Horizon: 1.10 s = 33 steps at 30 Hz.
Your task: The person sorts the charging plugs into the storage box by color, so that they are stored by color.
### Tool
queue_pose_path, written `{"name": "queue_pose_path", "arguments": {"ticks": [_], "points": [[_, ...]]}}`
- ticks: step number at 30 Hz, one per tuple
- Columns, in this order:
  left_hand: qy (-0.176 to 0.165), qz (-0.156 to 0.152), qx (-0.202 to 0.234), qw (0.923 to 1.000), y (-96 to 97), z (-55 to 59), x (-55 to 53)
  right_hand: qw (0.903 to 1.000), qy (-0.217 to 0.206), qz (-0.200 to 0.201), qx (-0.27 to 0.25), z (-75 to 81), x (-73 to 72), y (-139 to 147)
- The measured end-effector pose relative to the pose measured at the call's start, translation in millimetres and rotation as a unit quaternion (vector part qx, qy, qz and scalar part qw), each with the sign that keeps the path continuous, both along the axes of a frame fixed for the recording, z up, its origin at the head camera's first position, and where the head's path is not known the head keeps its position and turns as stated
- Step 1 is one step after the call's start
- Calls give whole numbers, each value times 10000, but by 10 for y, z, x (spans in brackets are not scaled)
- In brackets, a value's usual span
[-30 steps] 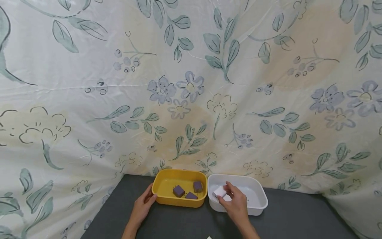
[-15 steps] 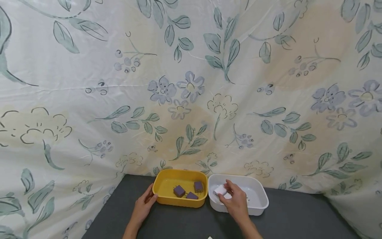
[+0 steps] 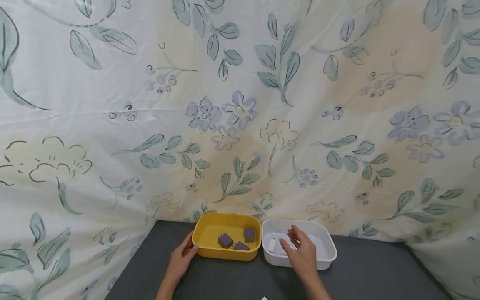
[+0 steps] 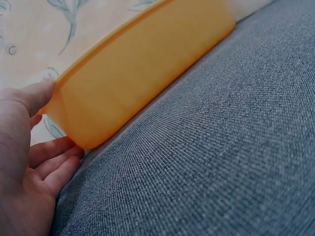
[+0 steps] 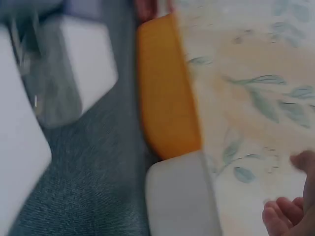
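**Right hand point(image 3: 303, 252) with nothing in it over the white box point(image 3: 326, 264)**

Its thumb and fingers are apart. Small white things point(image 3: 272, 245) lie in the white box, too faint to see well. The left hand point(image 3: 181, 256) holds the left end of the yellow box point(image 3: 225, 253). Three purple plugs point(image 3: 226, 240) are inside. Both boxes sit side by side on dark cloth point(image 3: 225, 279).

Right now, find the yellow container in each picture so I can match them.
Head: yellow container lower centre, left of the white container.
Left wrist: yellow container upper centre, gripped by the left hand.
Right wrist: yellow container upper centre.
Shared landmark: the floral cloth beyond it.
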<state>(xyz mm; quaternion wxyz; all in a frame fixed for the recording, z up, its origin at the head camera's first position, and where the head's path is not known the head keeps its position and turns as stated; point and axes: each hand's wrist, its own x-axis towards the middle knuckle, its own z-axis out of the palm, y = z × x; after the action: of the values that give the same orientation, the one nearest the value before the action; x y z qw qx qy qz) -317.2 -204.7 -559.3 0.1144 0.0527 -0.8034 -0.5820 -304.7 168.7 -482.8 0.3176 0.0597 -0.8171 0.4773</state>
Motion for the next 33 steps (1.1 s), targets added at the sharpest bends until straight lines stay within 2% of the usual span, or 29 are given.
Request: {"name": "queue_pose_path", "arguments": {"ticks": [4, 8, 13, 19, 24, 29, 33], "points": [[42, -11, -41, 10000, -16, -5, 10, 9994, 70, -176, -297, 23, 78, 110], [88, 26, -15, 10000, -22, -7, 33, 9997, 16, -168, -181, 27, 126, 194], [64, 40, -60, 10000, -31, -13, 48, 9996, -37, 30, -275, 4, 160, 218], [150, -7, -88, 9998, -15, 2, 36, 9985, 104, 334, -423, -19, 164, 215], [73, -25, -44, 10000, -10, 16, 43, 9982, 58, 443, -412, -23, 181, 206], [57, -52, -27, 10000, -10, 26, 43, 9983, -36, 534, -225, 8, 226, 184], [68, -59, -44, 9999, -9, 18, 47, 9979, -186, 579, -230, 150, 375, 105]]}}
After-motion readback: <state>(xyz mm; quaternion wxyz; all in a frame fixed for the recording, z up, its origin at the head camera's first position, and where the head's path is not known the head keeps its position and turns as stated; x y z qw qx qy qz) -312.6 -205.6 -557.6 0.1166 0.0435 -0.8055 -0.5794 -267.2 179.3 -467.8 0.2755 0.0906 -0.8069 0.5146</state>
